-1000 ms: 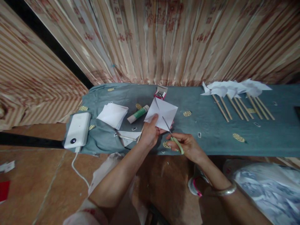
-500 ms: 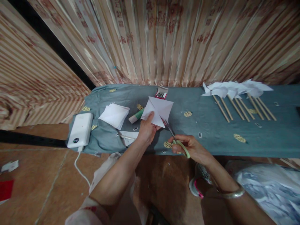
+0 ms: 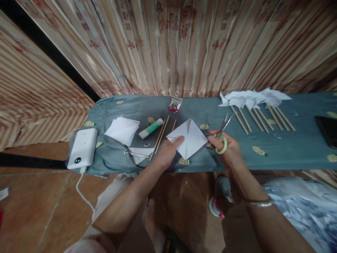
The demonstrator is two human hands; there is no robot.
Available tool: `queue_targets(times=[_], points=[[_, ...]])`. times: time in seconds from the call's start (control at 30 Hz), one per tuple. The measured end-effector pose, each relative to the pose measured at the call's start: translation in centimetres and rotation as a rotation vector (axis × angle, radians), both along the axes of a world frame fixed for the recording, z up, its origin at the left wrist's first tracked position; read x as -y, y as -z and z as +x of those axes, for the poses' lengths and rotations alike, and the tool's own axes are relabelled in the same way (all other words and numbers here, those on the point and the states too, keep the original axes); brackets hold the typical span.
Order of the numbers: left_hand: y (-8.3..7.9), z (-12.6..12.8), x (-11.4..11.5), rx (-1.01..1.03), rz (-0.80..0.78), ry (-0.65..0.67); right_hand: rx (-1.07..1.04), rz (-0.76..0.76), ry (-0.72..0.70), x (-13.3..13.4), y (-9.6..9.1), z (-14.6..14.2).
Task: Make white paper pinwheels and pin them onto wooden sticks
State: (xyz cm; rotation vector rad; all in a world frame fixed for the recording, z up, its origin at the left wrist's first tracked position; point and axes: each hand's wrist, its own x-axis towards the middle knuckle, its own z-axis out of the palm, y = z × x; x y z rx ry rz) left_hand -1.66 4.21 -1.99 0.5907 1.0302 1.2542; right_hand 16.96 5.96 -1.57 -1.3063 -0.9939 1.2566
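My left hand [image 3: 166, 154] pinches a white square of paper [image 3: 190, 137] with creased diagonals, held low over the teal cloth [image 3: 289, 151]. To the paper's right, my right hand [image 3: 228, 149] grips green-handled scissors [image 3: 222, 135], blades parted and pointing up and away from the sheet. Two thin wooden sticks [image 3: 160, 135] lie just left of the paper. A green and white glue stick [image 3: 151, 128] rests beside them.
A stack of white paper squares [image 3: 122, 129] and a white power bank [image 3: 81, 148] with a cable lie at the left. A small red box of pins [image 3: 175, 104] sits at the back. Several paper pinwheels on sticks [image 3: 254, 105] lie right; a dark device [image 3: 328, 130] far right.
The scissors have come out of the paper and swung right, blades now pointing up. My left hand lowered the paper toward the cloth, uncovering the sticks.
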Motion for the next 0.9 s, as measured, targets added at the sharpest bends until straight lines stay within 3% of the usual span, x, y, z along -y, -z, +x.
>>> queue_targets(times=[0.47, 0.9], points=[[-0.3, 0.6, 0.5, -0.146, -0.054, 0.100, -0.048, -0.128, -0.149, 0.5, -1.5, -0.3], [-0.4, 0.2, 0.4, -0.169, -0.077, 0.062, -0.036, -0.183, -0.253, 1.0, -1.9, 0.0]])
